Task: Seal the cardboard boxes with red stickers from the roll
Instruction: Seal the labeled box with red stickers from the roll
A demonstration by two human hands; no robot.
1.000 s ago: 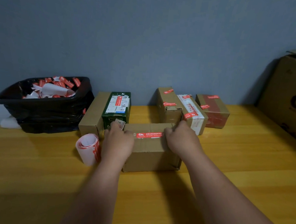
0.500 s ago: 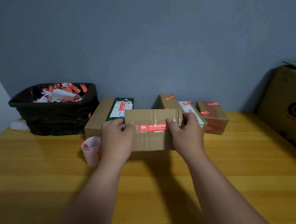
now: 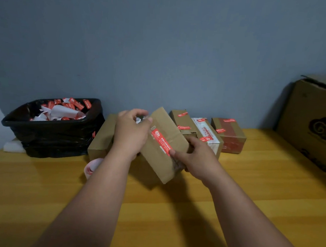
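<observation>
Head view: in the middle of the frame both hands hold one box [image 3: 164,148] tilted above the surface [image 3: 171,210]. The left hand [image 3: 131,132] grips its upper end, the right hand [image 3: 196,156] its lower end. A red sticker [image 3: 162,140] already lies across its seam. Three boxes [image 3: 202,132] behind, right of centre, also carry stickers, so I judge these done. The plain box [image 3: 101,138] at the back seems still left. The roll [image 3: 91,166] lies by the left forearm. The black bin [image 3: 52,127], at left, holds red scraps and white backing paper.
</observation>
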